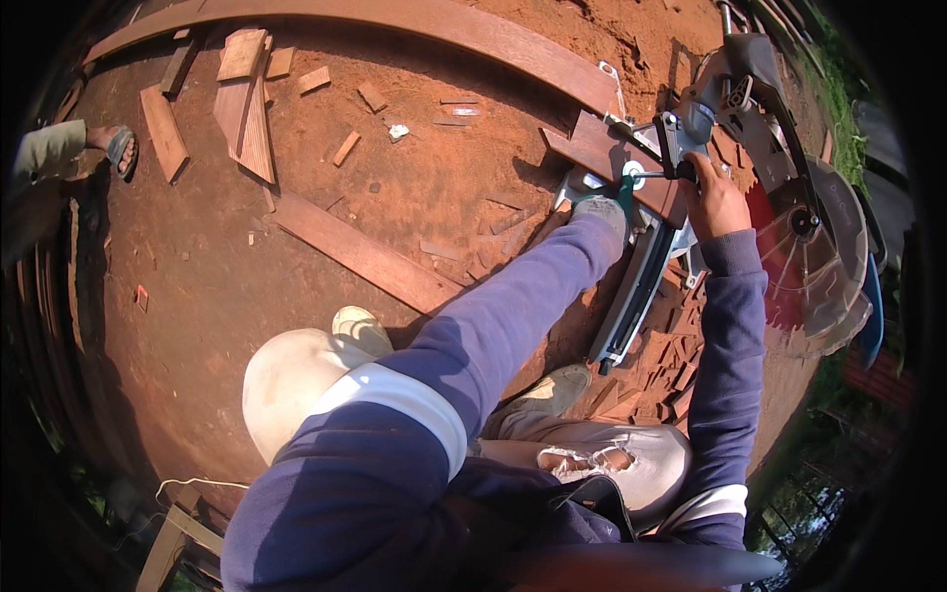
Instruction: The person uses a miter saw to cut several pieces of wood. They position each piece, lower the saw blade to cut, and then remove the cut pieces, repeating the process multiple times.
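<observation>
A miter saw (702, 118) stands on the ground at the right, its large toothed red blade (784, 261) raised to the right of its base. A reddish-brown board (600, 146) lies across the saw's base, under the round white pad of a clamp (666, 133). My right hand (718, 200) is bare and closed around the clamp's black knob. My left hand (607, 209), in a grey and green glove, is at the near edge of the board beside the clamp pad; its fingers are mostly hidden.
A long plank (395, 12) runs across the far side. Another plank (365, 252) and several offcuts (163, 133) lie on the reddish ground. Small wood scraps (681, 350) are heaped below the saw. Another person's sandalled foot (121, 153) is at the far left.
</observation>
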A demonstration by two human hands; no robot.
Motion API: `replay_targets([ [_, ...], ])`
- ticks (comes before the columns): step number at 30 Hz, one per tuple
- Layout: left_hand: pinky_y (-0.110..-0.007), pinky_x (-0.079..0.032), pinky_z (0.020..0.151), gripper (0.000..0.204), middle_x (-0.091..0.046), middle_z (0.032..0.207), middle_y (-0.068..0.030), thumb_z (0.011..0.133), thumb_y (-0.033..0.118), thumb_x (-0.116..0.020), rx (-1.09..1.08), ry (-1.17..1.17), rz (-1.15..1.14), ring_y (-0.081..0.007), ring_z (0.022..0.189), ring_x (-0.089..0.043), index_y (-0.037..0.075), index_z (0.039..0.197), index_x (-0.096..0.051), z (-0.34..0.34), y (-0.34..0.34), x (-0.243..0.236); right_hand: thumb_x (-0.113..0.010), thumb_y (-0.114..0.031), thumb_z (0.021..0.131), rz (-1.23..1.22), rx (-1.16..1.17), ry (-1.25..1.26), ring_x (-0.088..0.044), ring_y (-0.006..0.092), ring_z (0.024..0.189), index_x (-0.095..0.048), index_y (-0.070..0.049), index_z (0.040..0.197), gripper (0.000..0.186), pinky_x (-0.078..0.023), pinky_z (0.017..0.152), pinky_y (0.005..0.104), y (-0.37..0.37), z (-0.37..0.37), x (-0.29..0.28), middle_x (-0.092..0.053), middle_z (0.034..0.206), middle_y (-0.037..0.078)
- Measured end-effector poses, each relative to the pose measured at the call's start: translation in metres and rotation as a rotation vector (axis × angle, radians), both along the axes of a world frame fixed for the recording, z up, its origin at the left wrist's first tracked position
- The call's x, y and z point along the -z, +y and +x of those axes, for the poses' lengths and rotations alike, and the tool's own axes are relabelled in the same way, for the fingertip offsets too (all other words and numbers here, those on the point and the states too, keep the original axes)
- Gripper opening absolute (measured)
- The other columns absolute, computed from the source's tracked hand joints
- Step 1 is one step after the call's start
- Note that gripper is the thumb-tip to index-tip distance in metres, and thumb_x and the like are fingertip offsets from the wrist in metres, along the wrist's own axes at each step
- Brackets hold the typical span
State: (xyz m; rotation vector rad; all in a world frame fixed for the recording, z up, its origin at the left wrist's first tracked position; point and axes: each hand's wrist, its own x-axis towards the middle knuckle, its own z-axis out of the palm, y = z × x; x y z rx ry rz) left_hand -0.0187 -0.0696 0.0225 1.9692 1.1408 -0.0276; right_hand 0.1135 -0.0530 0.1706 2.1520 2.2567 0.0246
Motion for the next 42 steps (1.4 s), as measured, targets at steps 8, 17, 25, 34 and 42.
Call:
replay_targets([
  [8, -0.044, -0.057, 0.092, 0.034, -0.075, 0.114, -0.0210, 0.095, 0.014, -0.057, 0.078, 0.012, -0.047, -0.0356, 0.108, -0.072, 0.003, 0.123, -0.071, -0.007, 0.005, -0.011, -0.063, -0.036, 0.099, -0.108, 0.133, -0.061, -0.070, 0.0442, 0.096, -0.063, -0.003, 0.115, 0.037, -0.056, 0.083, 0.0508, 0.001, -0.006, -0.011, -0.071, 0.100, 0.026],
  [17, -0.047, -0.055, 0.094, 0.070, -0.069, 0.125, -0.0246, 0.099, 0.015, -0.046, 0.069, 0.087, -0.043, -0.0396, 0.111, -0.069, 0.007, 0.164, -0.020, -0.002, 0.007, -0.008, -0.049, -0.053, 0.105, -0.239, 0.251, -0.146, -0.071, 0.0388, 0.104, -0.066, -0.001, 0.113, 0.055, -0.056, 0.090, 0.0481, 0.005, -0.004, -0.009, -0.074, 0.108, 0.024],
  [25, -0.049, -0.056, 0.089, 0.067, -0.072, 0.114, -0.0254, 0.096, 0.017, -0.052, 0.029, 0.025, 0.053, -0.0405, 0.103, -0.072, 0.005, 0.159, -0.033, -0.005, 0.006, -0.012, -0.049, -0.052, 0.105, -0.169, 0.236, -0.048, -0.073, 0.0408, 0.092, -0.066, -0.002, 0.112, 0.054, -0.057, 0.084, 0.0481, 0.005, -0.006, -0.003, -0.075, 0.093, 0.022],
  [34, -0.049, -0.054, 0.097, 0.083, -0.066, 0.130, -0.0242, 0.093, 0.013, -0.056, 0.047, 0.053, 0.046, -0.0389, 0.115, -0.068, 0.008, 0.165, -0.015, 0.003, 0.003, 0.002, -0.048, -0.040, 0.108, -0.185, 0.238, -0.026, -0.074, 0.0370, 0.095, -0.063, 0.000, 0.122, 0.045, -0.058, 0.083, 0.0480, 0.000, -0.004, -0.009, -0.075, 0.101, 0.021],
  [42, -0.047, -0.053, 0.098, 0.080, -0.068, 0.128, -0.0237, 0.095, 0.014, -0.052, 0.097, 0.124, 0.030, -0.0380, 0.115, -0.069, 0.012, 0.166, -0.014, -0.005, 0.008, -0.007, -0.057, -0.039, 0.104, -0.164, 0.194, -0.063, -0.075, 0.0354, 0.093, -0.066, -0.006, 0.123, 0.039, -0.059, 0.082, 0.0467, -0.003, -0.007, -0.004, -0.075, 0.100, 0.021],
])
